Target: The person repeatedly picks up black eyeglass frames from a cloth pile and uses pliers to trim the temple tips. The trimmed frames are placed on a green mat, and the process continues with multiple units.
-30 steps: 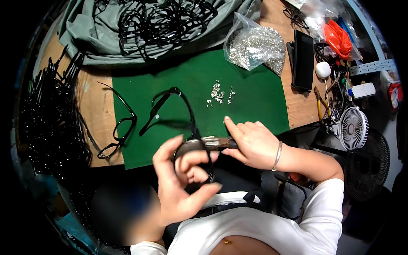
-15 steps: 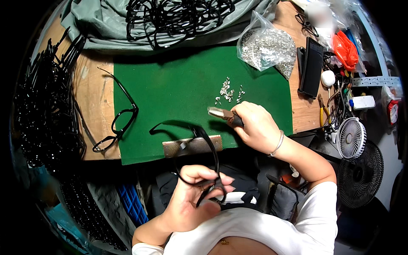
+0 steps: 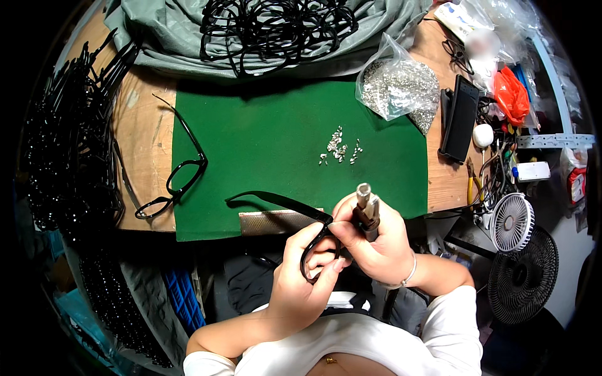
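Note:
My left hand [image 3: 300, 272] is closed round the front of a black glasses frame [image 3: 279, 202], low at the mat's near edge. One temple of this frame stretches out to the left above a metal-patterned block [image 3: 269, 222]. My right hand [image 3: 376, 241] grips a pair of pliers [image 3: 367, 210], jaws pointing up and away. Its thumb and forefinger meet the frame near the hinge corner. Small silvery pieces [image 3: 337, 150] lie in a loose pile on the green mat [image 3: 263, 138] beyond my hands. Another black glasses frame [image 3: 187, 172] rests open across the mat's left edge.
Heaps of black frames lie on a grey cloth [image 3: 169, 50] at the back and along the left side. A clear bag [image 3: 401, 81] of silvery pieces sits at the mat's far right. Right of it are a phone [image 3: 461, 116], yellow-handled pliers [image 3: 471, 183] and fans [image 3: 512, 222].
My right hand has come down and left to the frame, turning the pliers upright. My left hand has turned the frame, so its temple now points left, and both hands meet at it.

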A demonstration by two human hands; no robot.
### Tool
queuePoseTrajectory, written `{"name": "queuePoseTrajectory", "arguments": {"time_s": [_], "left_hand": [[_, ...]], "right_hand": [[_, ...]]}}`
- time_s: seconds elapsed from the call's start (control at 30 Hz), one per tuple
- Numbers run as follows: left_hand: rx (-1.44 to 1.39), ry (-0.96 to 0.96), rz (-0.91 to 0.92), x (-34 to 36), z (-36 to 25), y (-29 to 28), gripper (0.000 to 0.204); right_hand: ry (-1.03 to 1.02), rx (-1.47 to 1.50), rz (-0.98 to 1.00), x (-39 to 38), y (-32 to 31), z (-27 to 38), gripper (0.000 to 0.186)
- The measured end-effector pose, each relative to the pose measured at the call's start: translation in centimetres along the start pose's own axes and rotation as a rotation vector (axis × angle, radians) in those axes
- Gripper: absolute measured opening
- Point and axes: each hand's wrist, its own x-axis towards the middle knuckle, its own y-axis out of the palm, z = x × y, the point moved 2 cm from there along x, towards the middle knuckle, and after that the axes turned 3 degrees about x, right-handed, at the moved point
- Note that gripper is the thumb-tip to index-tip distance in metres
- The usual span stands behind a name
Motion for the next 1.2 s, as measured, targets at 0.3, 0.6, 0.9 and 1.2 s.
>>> {"name": "queuePoseTrajectory", "arguments": {"time_s": [0.3, 0.6, 0.9, 1.2], "left_hand": [[-0.161, -0.203, 0.130, 0.0, -1.9, -1.0, 0.055], [-0.315, -0.406, 0.236, -1.0, -4.6, -3.4, 0.048], [-0.342, -0.399, 0.283, -1.4, -4.1, -3.8, 0.044], [-0.337, -0.381, 0.261, -1.3, -4.0, -3.0, 0.040]], "right_hand": [[0.681, 0.763, 0.192, 0.5, -0.3, 0.6, 0.020], [0.360, 0.030, 0.588, 0.8, -3.4, 2.0, 0.026], [0.387, -0.185, 0.915, 1.4, -3.4, 3.9, 0.034], [0.189, -0.559, 0.741, 0.8, -2.5, 3.9, 0.038]]}}
